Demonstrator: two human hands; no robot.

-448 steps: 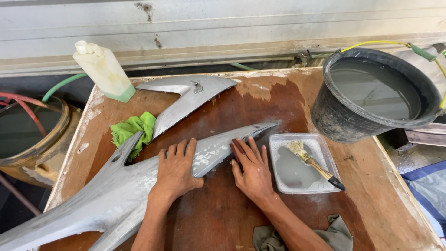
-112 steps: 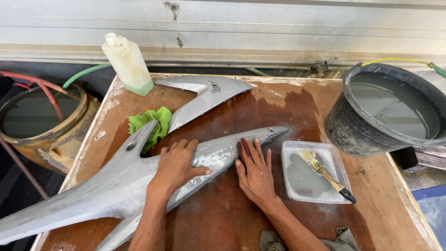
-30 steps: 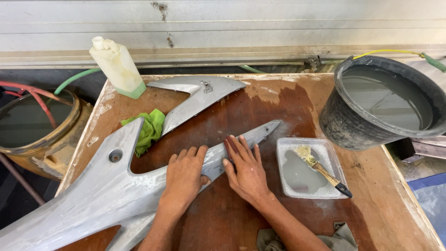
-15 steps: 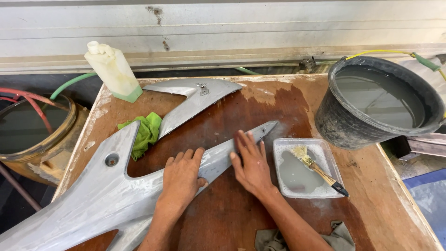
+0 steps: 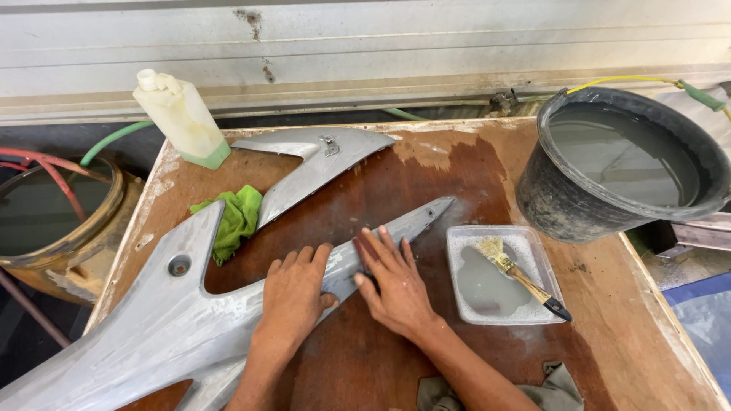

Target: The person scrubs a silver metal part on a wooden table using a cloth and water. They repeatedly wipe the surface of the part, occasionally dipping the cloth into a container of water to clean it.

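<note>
While your flat left hand (image 5: 293, 293) pins the long grey forked plastic panel (image 5: 190, 320) to the wet wooden table (image 5: 457, 175), your right hand (image 5: 392, 278), fingers spread, presses its narrow arm, gripping nothing.

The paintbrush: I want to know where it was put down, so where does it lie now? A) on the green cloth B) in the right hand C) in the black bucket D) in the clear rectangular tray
D: the paintbrush lies slantwise in the clear tray, bristles over the grey liquid, while both hands press flat on the grey panel.
</note>
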